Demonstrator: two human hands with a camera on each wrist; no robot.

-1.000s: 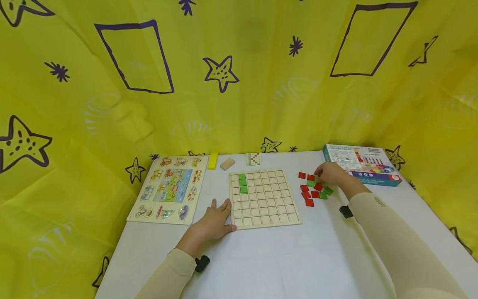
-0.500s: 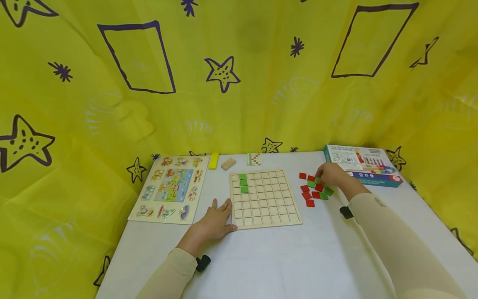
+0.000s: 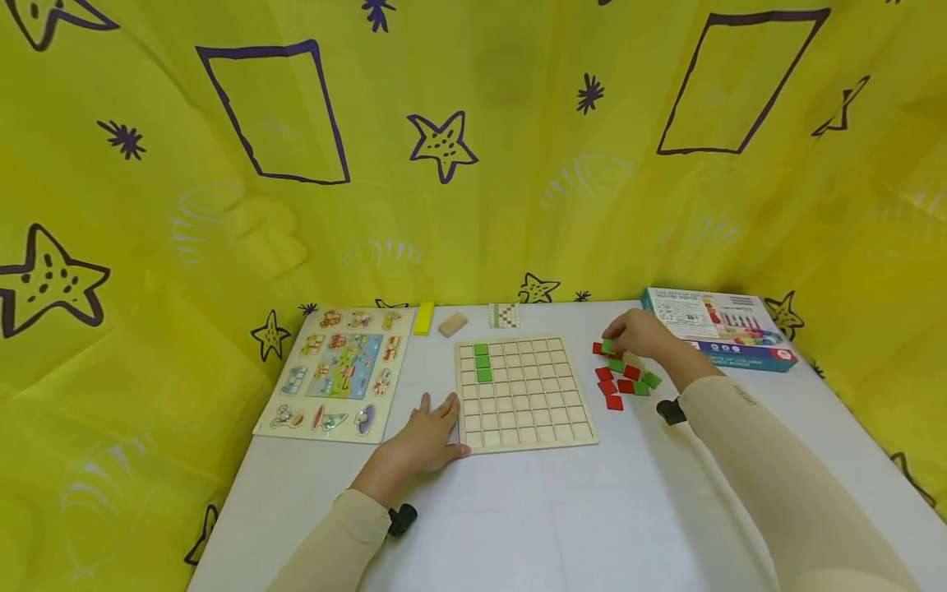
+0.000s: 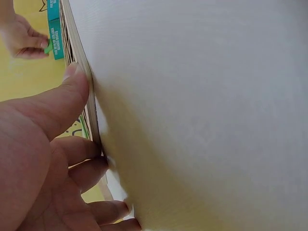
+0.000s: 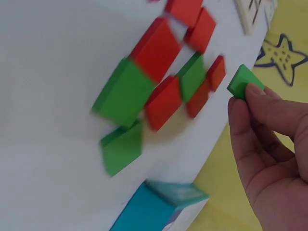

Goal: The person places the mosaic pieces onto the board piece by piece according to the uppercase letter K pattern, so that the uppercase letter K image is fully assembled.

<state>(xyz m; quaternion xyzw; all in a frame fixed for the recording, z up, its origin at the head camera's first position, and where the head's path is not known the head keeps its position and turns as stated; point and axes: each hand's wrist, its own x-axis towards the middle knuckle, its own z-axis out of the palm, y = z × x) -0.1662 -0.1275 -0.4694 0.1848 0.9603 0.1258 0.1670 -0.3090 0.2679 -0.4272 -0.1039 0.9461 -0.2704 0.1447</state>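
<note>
My right hand [image 3: 642,335] pinches a green square tile [image 5: 244,81] between thumb and fingertips, lifted above the loose tiles on the white table. Under and beside it lie several red tiles [image 5: 156,50] and green tiles [image 5: 126,91], close together. To their left lies a pale wooden grid board [image 3: 528,399] with three green tiles [image 3: 483,362] in one column near its upper left. My left hand [image 3: 423,440] rests at the board's lower-left corner, fingers spread along the left side. In the left wrist view its thumb [image 4: 72,89] touches the board's edge.
A picture puzzle board [image 3: 296,419] lies on the left. Behind the grid board are a yellow block [image 3: 422,319], a wooden block [image 3: 452,325] and a small patterned card [image 3: 505,316]. A printed box [image 3: 740,358] stands at the back right, before a yellow curtain [image 3: 503,230].
The right hand has picked up a green tile from the loose tiles and moved slightly left and away from me with it. The left hand stays at the board's corner.
</note>
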